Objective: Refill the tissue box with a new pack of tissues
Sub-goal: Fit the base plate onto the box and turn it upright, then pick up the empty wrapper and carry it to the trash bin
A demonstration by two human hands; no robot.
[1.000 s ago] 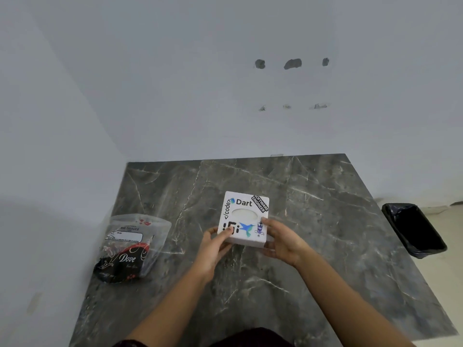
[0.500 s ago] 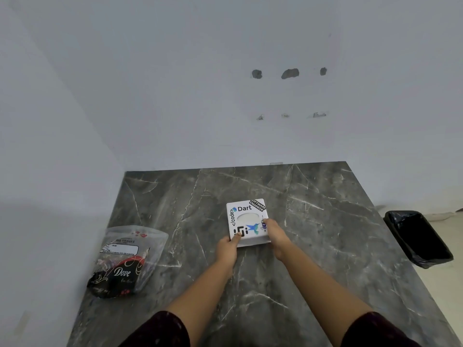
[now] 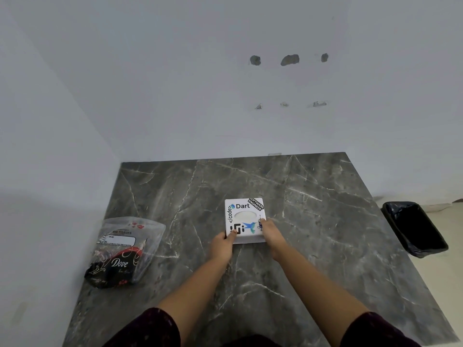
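The tissue box [image 3: 244,219] rests mid-tabletop [image 3: 325,209], pinched at its near corners by the left hand [image 3: 223,244] and right hand [image 3: 270,231]. The tissue pack [image 3: 124,249] lies well apart, left. Risk: a shallow corner grip may slip when opening the box.

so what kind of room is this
Probably a bare utility or kitchen corner at home: a grey marble countertop set into plain white walls with old drill holes, and a black-lined bin on the floor.
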